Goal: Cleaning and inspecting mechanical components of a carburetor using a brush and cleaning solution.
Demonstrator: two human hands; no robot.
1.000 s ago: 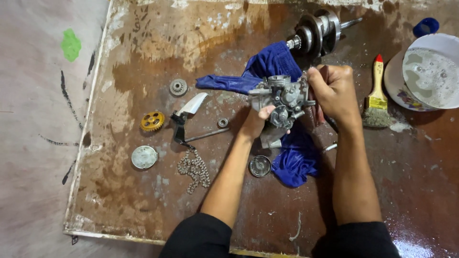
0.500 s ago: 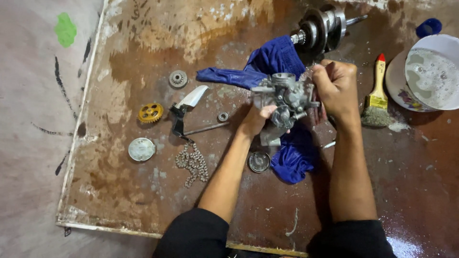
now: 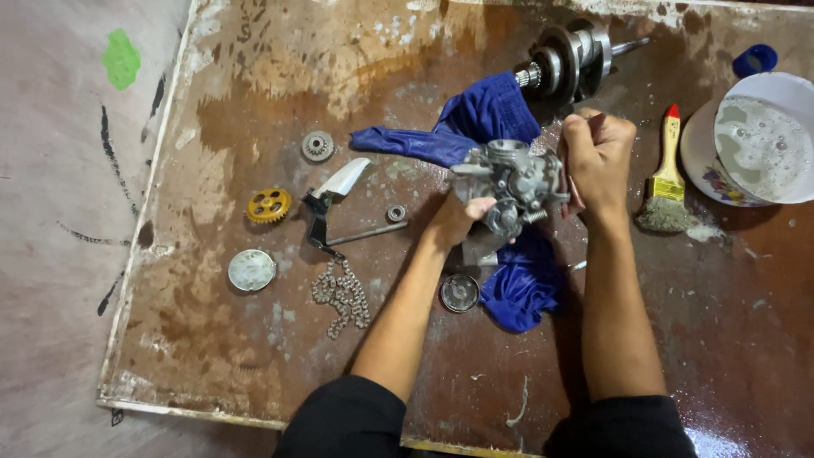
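Over the middle of the stained brown board, toward its far edge, your left hand is closed around the underside of a grey metal carburetor, holding it up off the surface. Your right hand is curled into a fist against the carburetor's right side; I cannot tell what, if anything, it pinches there. A blue cloth lies under and behind the part, with more of it bunched toward the near edge below your wrists. Just beyond, at the far edge, rests a dark crankshaft. Toward the right edge, a paintbrush lies beside a white bowl of foamy liquid. Left of your forearm lie a chain, a round metal cap, a lever with a pale handle, a yellow gear, a small grey gear and a flat silver disc.
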